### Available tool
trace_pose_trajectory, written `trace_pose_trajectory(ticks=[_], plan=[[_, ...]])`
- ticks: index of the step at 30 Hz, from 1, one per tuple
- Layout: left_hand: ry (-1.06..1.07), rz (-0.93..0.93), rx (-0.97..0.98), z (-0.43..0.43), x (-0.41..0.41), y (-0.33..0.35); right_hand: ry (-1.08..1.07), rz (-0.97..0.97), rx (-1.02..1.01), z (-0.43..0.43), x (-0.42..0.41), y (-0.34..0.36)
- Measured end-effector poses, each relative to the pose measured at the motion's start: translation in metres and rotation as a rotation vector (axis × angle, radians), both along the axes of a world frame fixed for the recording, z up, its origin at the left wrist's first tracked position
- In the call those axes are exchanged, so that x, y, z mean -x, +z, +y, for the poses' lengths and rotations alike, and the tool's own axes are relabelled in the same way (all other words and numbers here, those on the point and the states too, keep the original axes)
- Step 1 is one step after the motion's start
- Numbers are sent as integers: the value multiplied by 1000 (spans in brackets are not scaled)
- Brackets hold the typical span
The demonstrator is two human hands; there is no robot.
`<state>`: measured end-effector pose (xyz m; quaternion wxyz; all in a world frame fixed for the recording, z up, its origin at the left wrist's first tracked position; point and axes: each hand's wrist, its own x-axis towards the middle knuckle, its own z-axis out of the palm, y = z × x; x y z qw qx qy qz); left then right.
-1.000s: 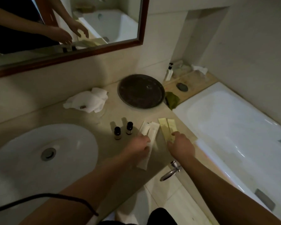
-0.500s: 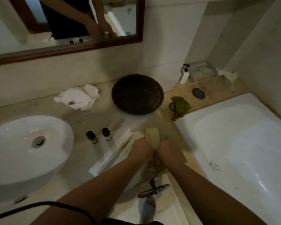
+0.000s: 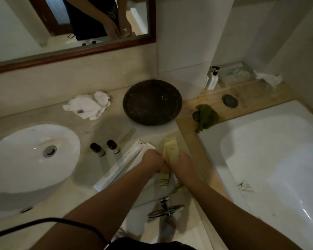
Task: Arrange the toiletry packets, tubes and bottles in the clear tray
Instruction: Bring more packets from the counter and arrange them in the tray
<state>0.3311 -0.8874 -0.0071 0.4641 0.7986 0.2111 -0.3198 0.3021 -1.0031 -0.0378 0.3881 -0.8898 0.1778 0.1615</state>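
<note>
My left hand (image 3: 153, 160) and my right hand (image 3: 182, 164) meet over the counter's front right and together grip the pale yellow packets (image 3: 170, 148), which stick out above and below the fingers. Long white packets (image 3: 124, 164) lie slanted on the counter just left of my left hand. Two small dark-capped bottles (image 3: 105, 147) stand upright further left, beside the basin. A faint clear tray edge (image 3: 128, 131) shows behind the white packets; its outline is hard to make out.
A white basin (image 3: 33, 159) fills the left. A dark round plate (image 3: 152, 102) sits at the back, a crumpled white cloth (image 3: 88, 105) left of it. A bathtub (image 3: 271, 159) lies right, with a green cloth (image 3: 206, 116), pump bottle (image 3: 212, 79) and wooden ledge (image 3: 246, 94).
Both hands came together on the yellow packets and lifted their ends off the counter. The white packets, earlier under my left hand, now lie free and slanted. The camera view tilted downward.
</note>
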Motion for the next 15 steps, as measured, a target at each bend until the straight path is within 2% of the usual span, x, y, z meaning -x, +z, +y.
trace_pose_trajectory(ticks=[3, 7, 15], plan=[[103, -1, 109, 13, 5, 15, -106, -58, -95, -2, -4, 15], [178, -87, 192, 55, 7, 43, -48, -179, -248, 23, -10, 55], [509, -286, 386, 225, 59, 88, 222, -249, -355, 192, 16, 132]])
